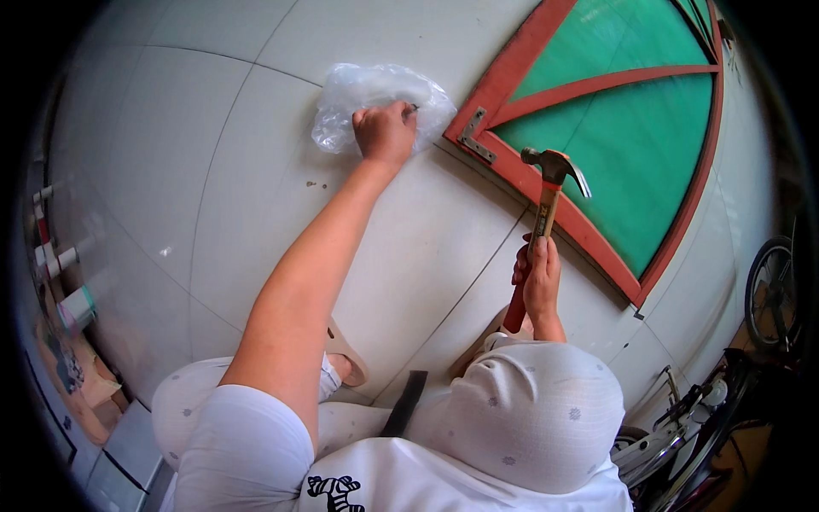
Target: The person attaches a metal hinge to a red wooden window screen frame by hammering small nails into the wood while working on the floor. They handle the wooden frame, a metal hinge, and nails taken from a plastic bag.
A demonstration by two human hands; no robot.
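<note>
My left hand [386, 135] is stretched forward over a crumpled clear plastic bag [339, 90] on the floor. Its fingers are closed in a pinch, and a small dark tip shows at them; what it belongs to is too small to name. In my right hand [541, 277] is a claw hammer [548, 200], gripped round its wood and red handle with the head upward. The hammer head overlaps the near edge of a red wooden frame [589, 230] with a green mesh panel [631, 154]. A metal corner bracket [478, 136] is fixed on that frame's near left corner.
Pale floor tiles [256, 171] lie under everything. Two small brown bits [316, 184] rest near the bag. A dark strap-like strip [404, 404] lies between my knees. Bicycle parts [682, 418] and a wheel [772, 290] stand at the right. Assorted items [77, 307] line the left edge.
</note>
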